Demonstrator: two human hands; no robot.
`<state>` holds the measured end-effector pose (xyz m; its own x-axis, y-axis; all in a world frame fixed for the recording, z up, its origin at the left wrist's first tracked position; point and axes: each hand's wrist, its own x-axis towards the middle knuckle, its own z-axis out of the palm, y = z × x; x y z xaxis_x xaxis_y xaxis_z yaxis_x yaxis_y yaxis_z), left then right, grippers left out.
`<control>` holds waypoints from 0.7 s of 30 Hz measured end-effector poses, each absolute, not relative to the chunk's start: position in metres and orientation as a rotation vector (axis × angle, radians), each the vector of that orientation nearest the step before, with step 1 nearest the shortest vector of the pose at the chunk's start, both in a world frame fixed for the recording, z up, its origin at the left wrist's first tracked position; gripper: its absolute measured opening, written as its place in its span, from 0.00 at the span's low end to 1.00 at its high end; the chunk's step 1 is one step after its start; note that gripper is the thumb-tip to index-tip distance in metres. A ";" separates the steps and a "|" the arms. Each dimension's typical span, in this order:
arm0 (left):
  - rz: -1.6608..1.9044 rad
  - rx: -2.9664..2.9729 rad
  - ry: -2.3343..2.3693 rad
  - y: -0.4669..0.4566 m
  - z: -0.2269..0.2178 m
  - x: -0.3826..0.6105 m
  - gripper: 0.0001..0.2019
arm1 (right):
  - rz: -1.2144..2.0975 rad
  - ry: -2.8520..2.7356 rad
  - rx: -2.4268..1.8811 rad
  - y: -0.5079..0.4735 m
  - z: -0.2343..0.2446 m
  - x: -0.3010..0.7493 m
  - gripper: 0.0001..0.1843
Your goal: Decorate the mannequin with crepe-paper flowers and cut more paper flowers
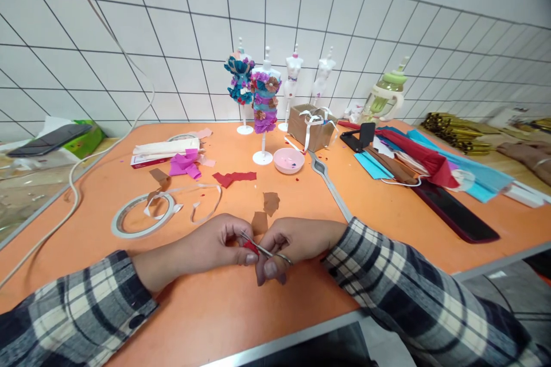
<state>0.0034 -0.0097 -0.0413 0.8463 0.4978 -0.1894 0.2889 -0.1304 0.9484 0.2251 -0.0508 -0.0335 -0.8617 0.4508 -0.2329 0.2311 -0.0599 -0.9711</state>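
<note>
My left hand (pixel 230 243) pinches a small piece of red crepe paper (pixel 251 247) above the orange table. In my right hand (pixel 284 246) is a pair of small metal scissors (pixel 264 250), with fingers at the handle loops. The blades lie against the red paper; whether they are apart is hard to make out. Just beyond my hands are two brown paper scraps, one (pixel 259 222) partly behind my fingers and another (pixel 271 203) behind it. A strip of red crepe paper (pixel 235 178) lies farther back.
Dress-form stands, two decorated with paper flowers (pixel 266 100), stand near the tiled wall beside a cardboard box (pixel 312 128). A pink bowl (pixel 288 160) sits before them. Tape roll (pixel 118 223) lies left; phone (pixel 458 212) and folded papers (pixel 417 155) right. Another person's hand (pixel 527 155) rests far right.
</note>
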 end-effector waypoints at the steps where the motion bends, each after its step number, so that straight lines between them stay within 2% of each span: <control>1: 0.205 1.729 0.607 -0.010 -0.042 0.003 0.16 | 2.047 -2.042 -0.741 -0.051 -0.032 0.225 0.36; 9: 0.233 1.612 0.444 -0.012 -0.038 -0.004 0.25 | 2.093 -1.947 -0.721 -0.050 -0.031 0.225 0.36; 14: 0.255 1.621 0.336 -0.009 -0.034 -0.005 0.23 | 2.071 -1.909 -0.691 -0.049 -0.032 0.225 0.35; 18: 0.340 1.632 0.345 -0.011 -0.031 -0.003 0.30 | 2.018 -1.909 -0.695 -0.049 -0.030 0.227 0.34; 21: 0.313 1.621 0.481 -0.013 -0.034 -0.002 0.26 | 2.042 -1.923 -0.713 -0.049 -0.031 0.227 0.34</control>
